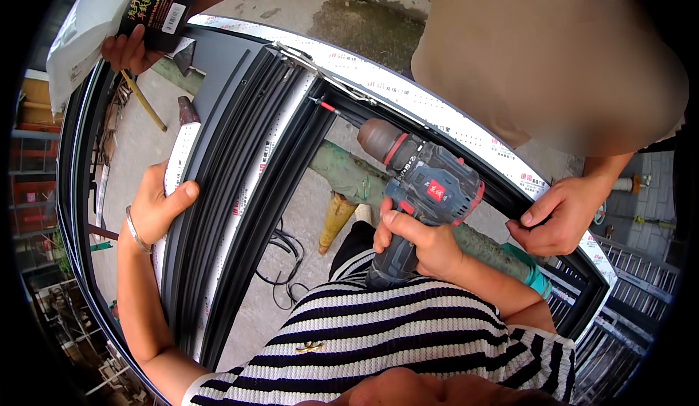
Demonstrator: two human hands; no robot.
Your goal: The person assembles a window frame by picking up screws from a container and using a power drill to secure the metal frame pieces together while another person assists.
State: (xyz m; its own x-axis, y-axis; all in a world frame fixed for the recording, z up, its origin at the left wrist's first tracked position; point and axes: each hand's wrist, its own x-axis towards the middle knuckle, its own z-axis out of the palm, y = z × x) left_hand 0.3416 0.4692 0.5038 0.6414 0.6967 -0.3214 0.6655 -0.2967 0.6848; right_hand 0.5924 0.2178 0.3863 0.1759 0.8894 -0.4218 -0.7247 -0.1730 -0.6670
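Observation:
My right hand (426, 244) is wrapped around the handle of a blue-grey cordless drill (437, 187). The drill's long thin bit (336, 110), with a red section, reaches to the inner corner of a dark window frame (244, 144). At that corner a silver metal hinge arm (297, 58) lies along the frame. My left hand (159, 206) grips the frame's left-hand bar, thumb on top and the other fingers out of sight beneath its edge. White printed protective film (349, 67) covers parts of the bars.
Across from me stands a co-worker, one hand (557, 213) at the frame's right side. Another hand (131, 50) at upper left holds a black packet (164, 13) and a clear plastic bag (84, 49). A green-wrapped pole (349, 173) runs under the frame; black cable (284, 257) lies on the floor.

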